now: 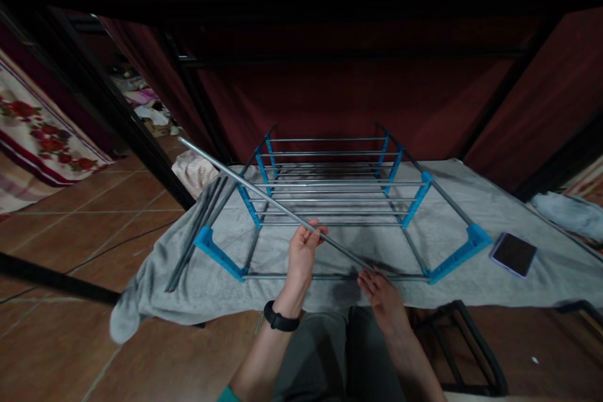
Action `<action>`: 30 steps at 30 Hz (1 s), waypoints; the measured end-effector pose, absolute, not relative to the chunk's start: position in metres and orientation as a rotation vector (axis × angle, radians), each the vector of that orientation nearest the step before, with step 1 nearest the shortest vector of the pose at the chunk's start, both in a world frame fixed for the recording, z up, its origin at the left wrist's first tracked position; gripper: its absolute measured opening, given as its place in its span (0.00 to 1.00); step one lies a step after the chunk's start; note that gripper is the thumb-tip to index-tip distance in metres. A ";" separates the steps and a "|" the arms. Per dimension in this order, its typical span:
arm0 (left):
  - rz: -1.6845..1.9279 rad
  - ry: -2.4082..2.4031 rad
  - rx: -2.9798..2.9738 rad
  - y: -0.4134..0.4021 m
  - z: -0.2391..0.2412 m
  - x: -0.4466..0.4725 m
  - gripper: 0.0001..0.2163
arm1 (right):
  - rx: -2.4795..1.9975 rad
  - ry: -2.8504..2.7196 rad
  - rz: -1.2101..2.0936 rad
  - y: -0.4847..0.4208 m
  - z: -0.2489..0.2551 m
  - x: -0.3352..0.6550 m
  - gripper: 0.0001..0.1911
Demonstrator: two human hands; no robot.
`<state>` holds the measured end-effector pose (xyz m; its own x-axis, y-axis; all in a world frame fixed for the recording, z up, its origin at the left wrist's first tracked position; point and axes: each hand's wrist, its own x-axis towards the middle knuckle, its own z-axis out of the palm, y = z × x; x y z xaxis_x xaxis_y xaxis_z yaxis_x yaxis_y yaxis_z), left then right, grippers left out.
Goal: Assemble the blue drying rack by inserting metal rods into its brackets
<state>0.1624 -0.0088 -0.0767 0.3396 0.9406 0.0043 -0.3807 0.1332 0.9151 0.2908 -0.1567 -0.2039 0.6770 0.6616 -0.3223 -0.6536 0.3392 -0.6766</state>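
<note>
A rack of grey metal rods and blue plastic connectors (330, 201) lies on a grey blanket (226, 289) on the floor. My left hand (304, 251), with a black band on the wrist, is closed around a long loose metal rod (245, 182) that slants up to the left. My right hand (381, 292) pinches the lower end of the same rod, near the rack's front bar. Several more loose rods (198, 226) lie on the blanket at the left.
A dark phone (513, 254) lies on the blanket at the right. Brown floor tiles (70, 232) spread to the left, crossed by a black bed frame post (122, 119). A black metal frame (466, 345) sits near my right leg. Dark red curtains hang behind.
</note>
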 end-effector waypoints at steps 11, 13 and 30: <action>1.042 0.775 1.169 -0.030 -0.103 0.165 0.14 | -0.960 0.061 1.099 -0.143 -0.169 0.242 0.21; 1.019 0.784 1.198 -0.037 -0.110 0.165 0.15 | -0.961 0.047 1.120 -0.142 -0.165 0.232 0.20; 0.940 0.821 1.494 -0.031 -0.120 0.124 0.15 | -1.120 -0.233 0.851 -0.145 -0.115 0.261 0.22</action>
